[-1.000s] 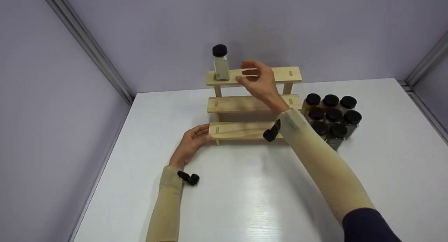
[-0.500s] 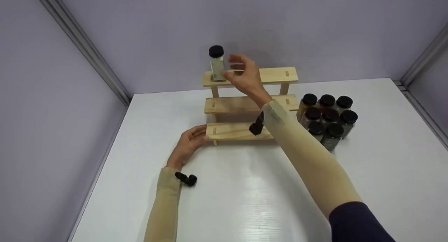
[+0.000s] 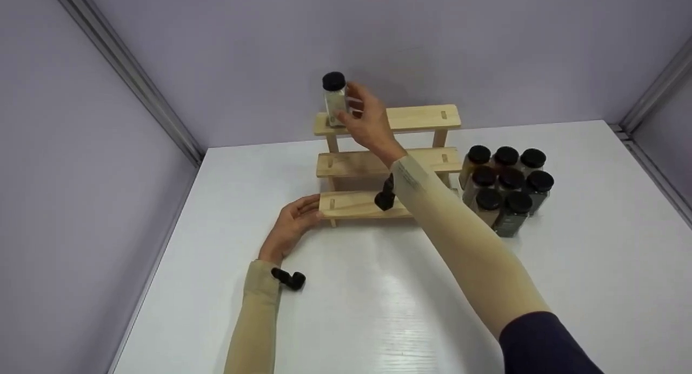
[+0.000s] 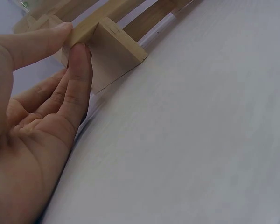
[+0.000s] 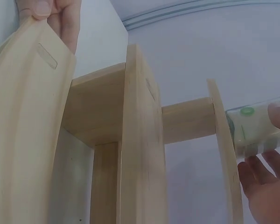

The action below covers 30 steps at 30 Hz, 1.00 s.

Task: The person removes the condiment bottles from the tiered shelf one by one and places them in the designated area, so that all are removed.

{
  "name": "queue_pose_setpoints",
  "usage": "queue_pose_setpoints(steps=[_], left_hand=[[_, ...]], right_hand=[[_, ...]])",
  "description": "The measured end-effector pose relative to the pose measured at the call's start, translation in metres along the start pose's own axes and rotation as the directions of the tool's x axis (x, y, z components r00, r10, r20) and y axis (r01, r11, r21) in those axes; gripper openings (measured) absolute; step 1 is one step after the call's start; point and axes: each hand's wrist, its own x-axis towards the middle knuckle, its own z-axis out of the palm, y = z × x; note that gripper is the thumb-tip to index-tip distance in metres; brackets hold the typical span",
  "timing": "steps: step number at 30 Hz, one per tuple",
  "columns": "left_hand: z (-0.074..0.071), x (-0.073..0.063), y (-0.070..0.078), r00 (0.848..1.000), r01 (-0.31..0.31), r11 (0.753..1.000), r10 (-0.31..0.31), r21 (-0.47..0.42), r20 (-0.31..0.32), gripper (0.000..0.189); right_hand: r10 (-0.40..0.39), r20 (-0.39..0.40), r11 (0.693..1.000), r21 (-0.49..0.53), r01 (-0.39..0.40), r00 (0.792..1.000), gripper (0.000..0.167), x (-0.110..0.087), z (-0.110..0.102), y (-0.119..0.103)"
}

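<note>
A three-tier wooden display rack (image 3: 424,117) stands near the back wall. At the left end of its top tier, a clear glass spice jar (image 3: 334,99) with a black lid and pale contents stands upright. My right hand (image 3: 369,121) holds this jar from the right, thumb in front and fingers behind. A green mark shows on the jar (image 5: 259,128) in the right wrist view, its base against the shelf. My left hand (image 3: 292,225) pinches the left end of the lowest tier; the left wrist view shows the thumb (image 4: 42,44) above and fingertips beneath the board.
Several black-lidded spice jars (image 3: 511,182) stand in a tight cluster right of the rack, close to my right forearm. The white table (image 3: 346,298) extends in front. Purple-grey walls (image 3: 243,66) rise behind and at both sides.
My right hand has moved left along the top tier to the jar and now holds it. My left hand stays on the lowest tier. The view has shifted slightly.
</note>
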Motion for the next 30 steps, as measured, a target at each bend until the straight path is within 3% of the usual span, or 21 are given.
queue_pose_setpoints(steps=[11, 30], left_hand=[[0.001, -0.001, 0.0, 1.0, -0.001, 1.0, 0.001, -0.004, 0.008, 0.055], [0.003, -0.001, 0.002, 1.0, 0.009, 1.0, -0.009, 0.026, 0.012, 0.056]], right_hand=[[-0.023, 0.003, 1.0, 0.015, 0.023, 1.0, 0.063, 0.004, 0.004, -0.004], [0.041, -0.029, 0.999, -0.012, -0.041, 0.999, 0.058, 0.0, -0.009, -0.012]])
